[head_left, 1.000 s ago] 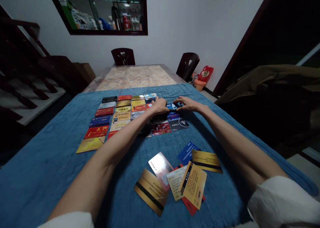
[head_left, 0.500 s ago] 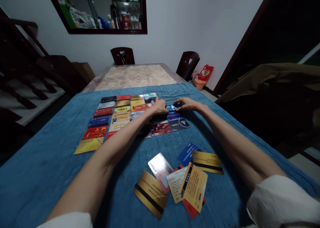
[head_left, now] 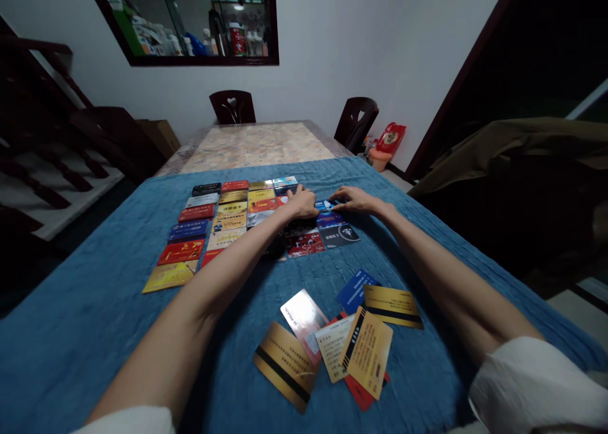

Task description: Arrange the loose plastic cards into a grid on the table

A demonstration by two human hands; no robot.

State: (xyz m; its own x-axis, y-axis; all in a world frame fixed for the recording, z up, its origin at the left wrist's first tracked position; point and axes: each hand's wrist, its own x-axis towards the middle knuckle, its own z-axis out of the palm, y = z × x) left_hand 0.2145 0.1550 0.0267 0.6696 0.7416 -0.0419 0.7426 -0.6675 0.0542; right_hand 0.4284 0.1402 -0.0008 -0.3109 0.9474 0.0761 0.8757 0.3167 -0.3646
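A blue card (head_left: 325,205) with a white pattern lies at the far right of the laid-out cards, between my two hands. My left hand (head_left: 302,204) is closed at its left edge, thumb against it, the other fingertips partly hidden. On its right edge, my right hand (head_left: 356,199) pinches with thumb and fingers. Just nearer is a blue-purple card (head_left: 330,220), then a dark grey card (head_left: 340,236) beside a red patterned card (head_left: 306,244). My left forearm covers part of the rows, which include a gold card (head_left: 170,276) and a blue card (head_left: 187,230).
Nearer me lies a loose, overlapping pile with a gold striped card (head_left: 287,364), a yellow card (head_left: 368,351), a whitish card (head_left: 304,317) and a blue card (head_left: 356,291). A blue cloth (head_left: 109,250) covers the table's near part. Chairs (head_left: 232,108) stand beyond.
The blue card between my hands now lies flatter, its dark near edge less visible. My hands have barely moved. The view shifts slightly.
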